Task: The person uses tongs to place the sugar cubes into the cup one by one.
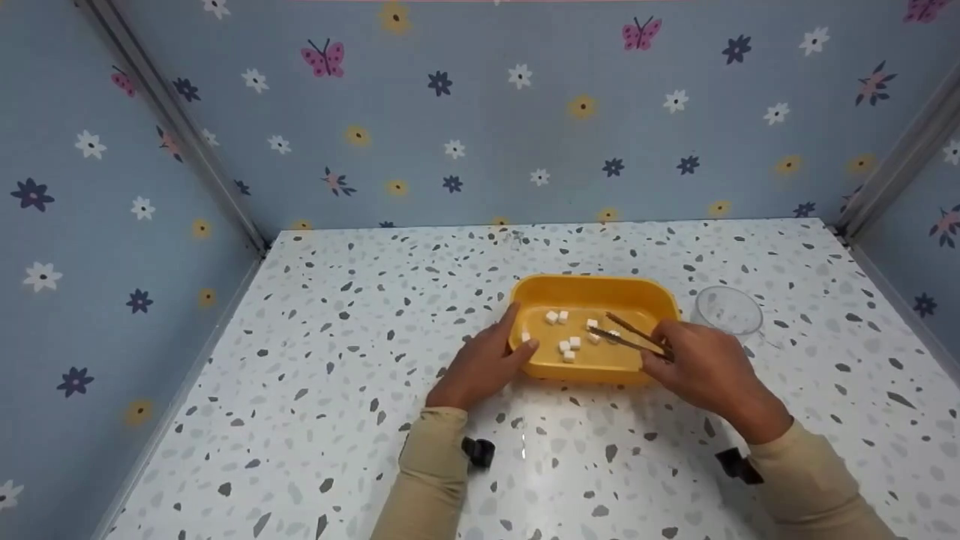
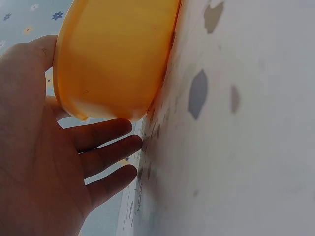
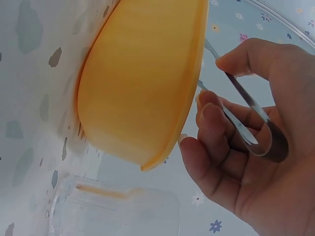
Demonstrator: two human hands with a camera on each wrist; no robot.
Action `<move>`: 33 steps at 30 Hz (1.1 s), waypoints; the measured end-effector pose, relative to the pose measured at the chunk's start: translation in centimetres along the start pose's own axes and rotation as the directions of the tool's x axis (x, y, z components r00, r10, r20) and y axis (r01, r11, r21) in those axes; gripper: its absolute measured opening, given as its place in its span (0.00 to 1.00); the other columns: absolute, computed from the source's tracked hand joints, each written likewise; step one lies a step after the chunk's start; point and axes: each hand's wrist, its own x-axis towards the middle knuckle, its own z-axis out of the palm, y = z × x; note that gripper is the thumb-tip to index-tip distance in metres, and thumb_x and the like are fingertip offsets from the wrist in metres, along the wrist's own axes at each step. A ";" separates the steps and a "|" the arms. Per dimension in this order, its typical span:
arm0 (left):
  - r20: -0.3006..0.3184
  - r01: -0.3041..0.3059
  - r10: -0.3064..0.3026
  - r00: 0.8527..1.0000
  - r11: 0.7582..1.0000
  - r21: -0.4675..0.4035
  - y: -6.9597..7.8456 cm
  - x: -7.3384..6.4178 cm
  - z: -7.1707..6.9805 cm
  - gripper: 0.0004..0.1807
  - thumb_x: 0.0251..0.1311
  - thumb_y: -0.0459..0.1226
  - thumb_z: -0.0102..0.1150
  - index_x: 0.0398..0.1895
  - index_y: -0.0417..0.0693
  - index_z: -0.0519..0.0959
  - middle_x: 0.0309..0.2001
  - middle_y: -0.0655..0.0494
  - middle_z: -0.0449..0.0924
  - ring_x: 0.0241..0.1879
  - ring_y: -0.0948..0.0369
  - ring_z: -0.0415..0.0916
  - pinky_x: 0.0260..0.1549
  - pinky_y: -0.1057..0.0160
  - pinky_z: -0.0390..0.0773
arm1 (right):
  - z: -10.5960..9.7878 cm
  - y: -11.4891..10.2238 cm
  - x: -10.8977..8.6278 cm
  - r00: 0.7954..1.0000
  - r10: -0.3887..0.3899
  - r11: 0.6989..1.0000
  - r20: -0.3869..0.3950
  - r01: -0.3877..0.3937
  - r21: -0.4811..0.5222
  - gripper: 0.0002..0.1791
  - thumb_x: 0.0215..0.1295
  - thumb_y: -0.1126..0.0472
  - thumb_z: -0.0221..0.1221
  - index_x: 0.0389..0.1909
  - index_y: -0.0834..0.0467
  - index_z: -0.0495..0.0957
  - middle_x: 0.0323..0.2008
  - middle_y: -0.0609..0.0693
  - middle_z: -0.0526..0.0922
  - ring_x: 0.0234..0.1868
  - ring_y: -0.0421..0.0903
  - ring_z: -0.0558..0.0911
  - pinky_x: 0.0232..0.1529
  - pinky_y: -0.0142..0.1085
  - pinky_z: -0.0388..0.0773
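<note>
A yellow plastic tub [image 1: 592, 373] sits on the table with several small white cubes [image 1: 564, 346] scattered over its floor. My left hand [image 1: 484, 364] holds the tub's left end, thumb over the rim and index finger beside it; the other fingers [image 2: 110, 150] stretch out close to the outer wall. In my right hand [image 1: 709, 367], thumb and fingers pinch metal tongs [image 3: 278, 142] near the tub's right rim. The two tong arms [image 1: 626, 343] are spread apart, their tips over the cubes right of centre. No cube shows lifted between the tips.
A clear glass bowl [image 1: 727, 309] stands just right of the tub, behind my right hand. The speckled white table [image 1: 360, 330] runs back to a flowered blue wall [image 1: 517, 112], with side walls at left and right.
</note>
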 end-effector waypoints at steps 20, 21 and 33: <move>-0.002 0.021 -0.021 1.000 1.000 -0.003 0.1 0.1 0.1 0.44 0.70 0.65 0.44 0.82 0.67 0.41 0.77 0.53 0.56 0.71 0.53 0.61 0.68 0.50 0.62 | 0.4 0.5 0.3 0.991 0.133 0.990 0.020 -0.133 0.039 0.12 0.61 0.60 0.66 0.40 0.65 0.84 0.31 0.52 0.79 0.27 0.47 0.74 0.27 0.38 0.73; -0.002 0.020 -0.020 1.000 1.000 -0.003 0.0 0.1 0.1 0.44 0.69 0.65 0.44 0.82 0.67 0.41 0.77 0.53 0.56 0.71 0.53 0.61 0.68 0.50 0.62 | 0.4 0.5 0.3 0.990 0.142 0.989 0.025 -0.143 0.042 0.13 0.61 0.60 0.65 0.41 0.66 0.84 0.31 0.53 0.79 0.27 0.47 0.74 0.27 0.38 0.74; -0.004 -0.010 0.010 1.000 1.000 0.019 -0.1 0.2 0.1 0.46 0.68 0.68 0.41 0.82 0.64 0.41 0.77 0.53 0.58 0.70 0.54 0.63 0.67 0.53 0.64 | 0.1 0.6 0.3 0.982 0.189 0.979 0.022 -0.190 0.080 0.12 0.59 0.63 0.64 0.40 0.67 0.81 0.31 0.54 0.79 0.27 0.48 0.74 0.27 0.38 0.74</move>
